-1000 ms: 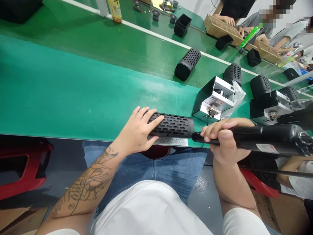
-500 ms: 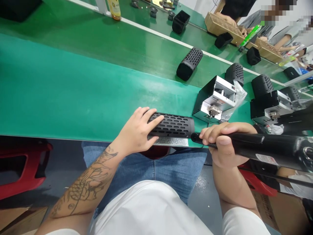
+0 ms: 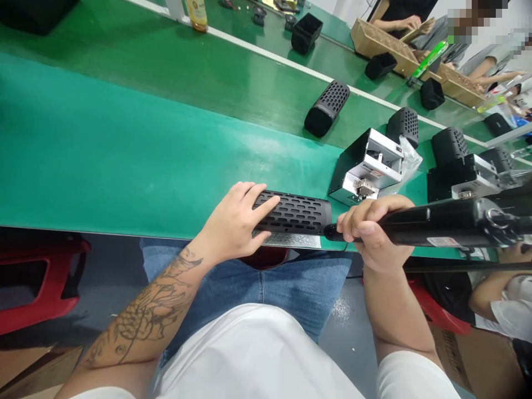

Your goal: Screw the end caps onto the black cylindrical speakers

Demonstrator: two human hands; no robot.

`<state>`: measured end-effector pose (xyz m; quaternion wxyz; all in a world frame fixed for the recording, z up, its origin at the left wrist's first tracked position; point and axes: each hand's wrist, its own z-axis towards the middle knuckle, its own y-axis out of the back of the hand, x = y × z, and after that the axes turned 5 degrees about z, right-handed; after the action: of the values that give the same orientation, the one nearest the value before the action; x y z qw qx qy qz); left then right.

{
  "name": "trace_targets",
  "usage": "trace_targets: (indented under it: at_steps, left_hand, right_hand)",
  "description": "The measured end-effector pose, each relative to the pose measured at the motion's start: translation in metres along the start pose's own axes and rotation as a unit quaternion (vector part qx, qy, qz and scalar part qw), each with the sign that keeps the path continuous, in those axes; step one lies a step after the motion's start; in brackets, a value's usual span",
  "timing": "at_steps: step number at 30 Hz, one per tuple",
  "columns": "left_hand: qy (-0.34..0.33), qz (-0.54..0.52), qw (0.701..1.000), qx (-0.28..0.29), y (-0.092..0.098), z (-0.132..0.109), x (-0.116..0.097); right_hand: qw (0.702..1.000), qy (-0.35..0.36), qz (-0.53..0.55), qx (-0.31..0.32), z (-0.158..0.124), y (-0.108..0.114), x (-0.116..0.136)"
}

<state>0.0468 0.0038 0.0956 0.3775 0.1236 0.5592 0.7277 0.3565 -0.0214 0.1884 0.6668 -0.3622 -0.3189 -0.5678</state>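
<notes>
A black perforated cylinder speaker [image 3: 297, 213] lies on its side at the near edge of the green bench [image 3: 124, 149]. My left hand [image 3: 235, 221] grips its left end, fingers wrapped over the top. My right hand [image 3: 372, 230] is closed round a black electric screwdriver [image 3: 440, 223] held level, its tip against the speaker's right end face.
A silver screw feeder box [image 3: 368, 169] stands just behind the screwdriver, a second one [image 3: 465, 177] to its right. More black speakers [image 3: 327, 108] lie on the conveyor belt. Other people's hands work at cardboard trays [image 3: 376, 41] at the far right. A red stool [image 3: 37, 282] stands at my left.
The screwdriver's rear end has risen slightly so the tool lies more level; its tip stays at the speaker's end. My left hand has not moved.
</notes>
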Motion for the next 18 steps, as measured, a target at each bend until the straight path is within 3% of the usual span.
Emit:
trace_targets:
  at_steps: [8,13,16,18]
  left_hand:
    - [0.002,-0.028,0.999,-0.016,-0.002,0.000,0.002]
    - [-0.003,-0.035,0.999,-0.026,-0.004,-0.002,0.004]
    - [-0.015,-0.027,0.998,-0.049,-0.010,-0.008,0.001]
    - [-0.019,-0.027,0.996,-0.079,-0.018,-0.013,-0.003]
  right_hand:
    - [0.998,-0.031,0.048,0.029,-0.002,0.000,-0.002]
    - [0.997,-0.052,0.024,0.043,-0.003,0.000,0.007]
    - [0.999,-0.031,0.007,-0.011,0.007,0.021,0.014]
    - [0.996,0.029,-0.014,-0.083,0.024,0.048,0.011]
